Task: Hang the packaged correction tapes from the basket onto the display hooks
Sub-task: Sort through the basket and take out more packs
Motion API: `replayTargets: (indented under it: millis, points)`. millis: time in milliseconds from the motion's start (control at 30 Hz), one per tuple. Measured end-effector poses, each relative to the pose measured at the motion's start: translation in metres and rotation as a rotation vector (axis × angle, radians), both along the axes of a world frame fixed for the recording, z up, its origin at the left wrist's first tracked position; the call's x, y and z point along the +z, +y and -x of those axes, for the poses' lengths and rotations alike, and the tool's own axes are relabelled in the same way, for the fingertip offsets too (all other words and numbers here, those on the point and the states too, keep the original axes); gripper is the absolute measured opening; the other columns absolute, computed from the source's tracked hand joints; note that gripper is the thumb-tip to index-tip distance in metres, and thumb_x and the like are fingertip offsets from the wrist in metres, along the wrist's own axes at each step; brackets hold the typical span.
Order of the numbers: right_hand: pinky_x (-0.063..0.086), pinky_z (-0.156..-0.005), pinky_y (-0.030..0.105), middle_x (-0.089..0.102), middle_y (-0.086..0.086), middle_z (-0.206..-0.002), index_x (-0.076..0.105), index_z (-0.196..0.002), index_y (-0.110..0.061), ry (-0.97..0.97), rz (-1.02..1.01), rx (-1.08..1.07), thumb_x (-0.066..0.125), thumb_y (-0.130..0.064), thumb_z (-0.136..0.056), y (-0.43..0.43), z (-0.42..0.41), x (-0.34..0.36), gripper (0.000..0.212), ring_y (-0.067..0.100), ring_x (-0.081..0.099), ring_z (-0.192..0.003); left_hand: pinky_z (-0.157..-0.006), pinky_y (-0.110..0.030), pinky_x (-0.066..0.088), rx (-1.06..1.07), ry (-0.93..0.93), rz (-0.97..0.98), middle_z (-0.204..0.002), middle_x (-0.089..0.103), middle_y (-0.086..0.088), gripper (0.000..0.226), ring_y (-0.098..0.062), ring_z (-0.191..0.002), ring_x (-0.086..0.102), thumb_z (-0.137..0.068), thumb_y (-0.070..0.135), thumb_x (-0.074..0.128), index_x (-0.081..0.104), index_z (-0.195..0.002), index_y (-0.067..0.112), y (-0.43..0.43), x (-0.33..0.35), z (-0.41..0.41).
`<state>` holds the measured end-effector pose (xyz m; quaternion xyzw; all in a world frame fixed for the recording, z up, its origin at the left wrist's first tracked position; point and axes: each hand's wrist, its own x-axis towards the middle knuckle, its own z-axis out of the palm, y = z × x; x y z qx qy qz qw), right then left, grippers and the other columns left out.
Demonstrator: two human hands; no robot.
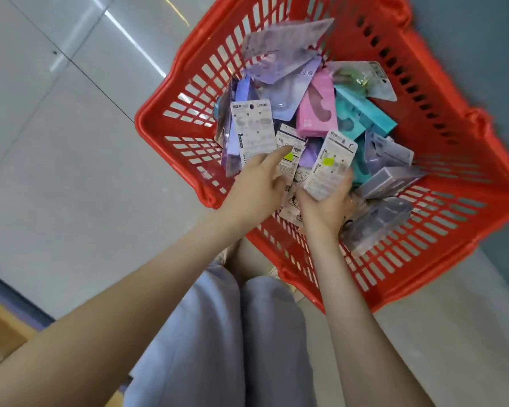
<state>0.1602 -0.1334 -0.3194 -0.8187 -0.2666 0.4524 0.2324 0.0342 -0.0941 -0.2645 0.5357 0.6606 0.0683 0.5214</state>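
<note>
1. One red basket (171,124) stands on pale floor tiles (56,142). A loose pile of correction tape packets (285,83) is heaped inside it from the near rim towards the far wall.
2. Three packets show white printed backs: a left card (253,133) upright near the basket's left wall, a middle card (290,148) beside it, and a right card (331,164).
3. The middle and right cards each carry one green sticker, two in all.
4. One pink packet (316,113) lies at the pile's centre, with at least two teal packets (365,113) just beside it. There are perhaps six lavender or grey ones, though overlap hides some.
5. The right hand (323,207) reaches over the near rim, fingers curled round the right card's lower end.
6. The left hand (256,183) has its fingers stretched forward, the index tip on the middle card. I cannot tell whether it pinches anything.
7. Grey trousers (218,333) show below the two forearms
</note>
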Motion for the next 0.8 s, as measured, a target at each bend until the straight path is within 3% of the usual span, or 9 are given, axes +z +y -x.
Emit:
replayTargets:
  millis: [67, 167, 267, 333, 400, 467, 500, 600, 800]
  points:
    - [0.045, -0.105, 0.038, 0.052, 0.005, -0.14, 0.032, -0.145, -0.025, 0.401, -0.016, -0.081, 0.072, -0.012, -0.078, -0.007, 0.002, 0.03, 0.079, 0.008, 0.056, -0.12, -0.103, -0.022, 0.037, 0.236, -0.171, 0.281, -0.133, 0.056, -0.006, 0.05, -0.015, -0.118, 0.055, -0.096, 0.022, 0.058, 0.044, -0.144, 0.027, 0.005, 0.009, -0.002]
    - [0.039, -0.11, 0.041, 0.058, 0.008, -0.134, 0.047, -0.135, -0.023, 0.987, -0.038, -0.164, 0.054, -0.001, -0.084, -0.007, 0.009, 0.073, 0.056, 0.022, 0.053, -0.127, -0.105, -0.034, 0.044, 0.455, -0.422, 0.59, -0.125, 0.064, -0.004, 0.065, -0.014, -0.111, 0.062, -0.079, 0.042, 0.075, 0.052, -0.136, 0.022, 0.011, 0.017, 0.003]
    - [0.044, -0.106, 0.036, 0.063, 0.007, -0.128, 0.049, -0.133, -0.015, 1.203, 0.003, -0.193, 0.057, -0.01, -0.083, 0.0, 0.005, 0.091, 0.051, 0.021, 0.057, -0.122, -0.084, -0.033, 0.056, 0.501, -0.421, 0.581, -0.108, 0.07, -0.002, 0.057, -0.016, -0.093, 0.07, -0.072, 0.035, 0.083, 0.058, -0.118, 0.015, 0.017, 0.022, 0.009]
    - [0.047, -0.1, 0.032, 0.065, 0.003, -0.122, 0.057, -0.125, -0.016, 0.99, 0.057, -0.09, 0.057, -0.024, -0.089, 0.003, -0.004, 0.082, 0.037, 0.016, 0.06, -0.116, -0.079, -0.032, 0.057, 0.573, -0.328, 0.472, -0.106, 0.071, 0.0, 0.055, -0.016, -0.091, 0.071, -0.073, 0.025, 0.085, 0.055, -0.117, 0.015, 0.02, 0.019, 0.012]
    - [0.045, -0.093, 0.03, 0.06, 0.001, -0.124, 0.059, -0.124, -0.02, 0.503, 0.162, 0.014, 0.055, -0.036, -0.094, 0.003, -0.013, 0.058, 0.034, 0.018, 0.056, -0.118, -0.084, -0.034, 0.058, 0.6, -0.264, 0.395, -0.109, 0.07, 0.001, 0.055, -0.016, -0.097, 0.069, -0.074, 0.02, 0.084, 0.053, -0.118, 0.015, 0.02, 0.013, 0.014]
    - [0.039, -0.095, 0.036, 0.047, 0.01, -0.137, 0.047, -0.135, -0.014, -0.042, 0.308, 0.114, 0.065, -0.037, -0.089, 0.0, -0.021, 0.022, 0.054, 0.029, 0.044, -0.127, -0.082, -0.032, 0.058, 0.593, -0.237, 0.373, -0.112, 0.068, 0.002, 0.052, -0.016, -0.101, 0.068, -0.077, 0.018, 0.083, 0.05, -0.118, 0.014, 0.019, 0.006, 0.017]
    - [0.035, -0.1, 0.041, 0.038, 0.016, -0.144, 0.037, -0.141, -0.012, -0.196, 0.37, 0.157, 0.069, -0.036, -0.086, -0.003, -0.022, 0.005, 0.068, 0.035, 0.037, -0.131, -0.082, -0.031, 0.058, 0.578, -0.229, 0.37, -0.113, 0.067, 0.002, 0.052, -0.016, -0.103, 0.067, -0.078, 0.018, 0.081, 0.05, -0.118, 0.013, 0.018, 0.002, 0.018]
    - [0.026, -0.109, 0.049, 0.022, 0.019, -0.151, 0.019, -0.15, -0.016, -0.304, 0.442, 0.206, 0.076, -0.039, -0.079, -0.011, -0.02, -0.031, 0.093, 0.039, 0.029, -0.135, -0.091, -0.039, 0.054, 0.513, -0.185, 0.333, -0.115, 0.066, 0.0, 0.052, -0.018, -0.104, 0.065, -0.079, 0.022, 0.08, 0.049, -0.12, 0.012, 0.017, -0.006, 0.017]
    - [0.027, -0.107, 0.05, 0.031, 0.016, -0.148, 0.03, -0.147, -0.023, -0.343, 0.371, 0.257, 0.075, -0.034, -0.079, -0.025, -0.013, 0.004, 0.082, 0.039, 0.031, -0.133, -0.09, -0.048, 0.054, 0.585, -0.22, 0.286, -0.111, 0.069, 0.002, 0.047, -0.02, -0.102, 0.067, -0.075, 0.025, 0.08, 0.05, -0.11, 0.021, 0.004, 0.016, 0.02]
